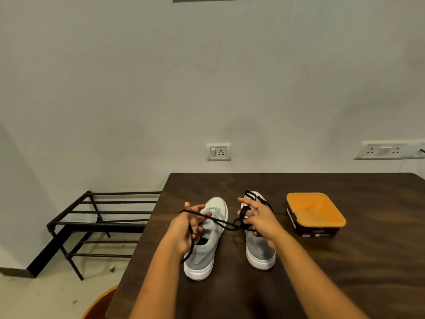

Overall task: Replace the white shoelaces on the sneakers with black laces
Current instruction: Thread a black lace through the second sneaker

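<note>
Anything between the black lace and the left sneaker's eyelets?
Nothing visible. The lace, held by the left hand and right hand, spans just above the left sneaker, whose lacing area looks bare.

A single wide-angle camera, worn on the person's head, looks forward and down from above the near edge of the dark worktop (pixel 345 272). It sits close to the worktop, whose near edge runs off the bottom of the frame. It faces the pale wall (pixel 207 77) behind the worktop's far edge and takes in floor (pixel 46 295) left of the worktop. Lines seem to bow near the borders, so depth across the worktop is uncertain.
</note>
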A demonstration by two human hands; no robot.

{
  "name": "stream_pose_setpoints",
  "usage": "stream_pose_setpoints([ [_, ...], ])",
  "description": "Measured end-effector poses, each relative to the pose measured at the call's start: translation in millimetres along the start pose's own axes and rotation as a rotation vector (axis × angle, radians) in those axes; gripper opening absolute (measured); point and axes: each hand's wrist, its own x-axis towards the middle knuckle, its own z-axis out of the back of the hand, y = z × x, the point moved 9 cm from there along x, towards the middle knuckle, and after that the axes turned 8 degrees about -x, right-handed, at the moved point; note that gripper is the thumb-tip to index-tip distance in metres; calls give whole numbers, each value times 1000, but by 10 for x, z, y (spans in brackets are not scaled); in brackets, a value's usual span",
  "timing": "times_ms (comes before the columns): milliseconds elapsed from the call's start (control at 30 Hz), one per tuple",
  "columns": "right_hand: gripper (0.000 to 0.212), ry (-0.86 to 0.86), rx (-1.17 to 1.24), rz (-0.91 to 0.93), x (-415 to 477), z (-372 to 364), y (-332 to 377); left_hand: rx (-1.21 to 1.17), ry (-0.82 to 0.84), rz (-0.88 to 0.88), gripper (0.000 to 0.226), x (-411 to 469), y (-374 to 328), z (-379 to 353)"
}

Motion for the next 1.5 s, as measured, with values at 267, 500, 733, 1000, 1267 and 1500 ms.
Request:
stream_pose_setpoints([
  [267, 39, 182, -262, 240, -87, -152, 406, 570, 308, 44, 40, -241, 162, -634],
  [500, 42, 322, 103, 251, -199, -138, 560, 312, 749, 142, 81, -480, 325, -1015],
  [733, 46, 104, -321, 171, 10, 167, 196, -582, 117, -205, 44, -53, -183, -431],
  [1000, 24, -358, -572, -125, 84, 1053, -561, -347, -231, -145, 24, 8, -332, 326],
  [1267, 57, -379, -663, -473, -10, 1531, -904, -121, -293, -139, 44, 70, -404, 576],
  [1500, 27, -213, 59, -120, 34, 779, -381, 121, 144, -71, 27, -154, -237, -321],
])
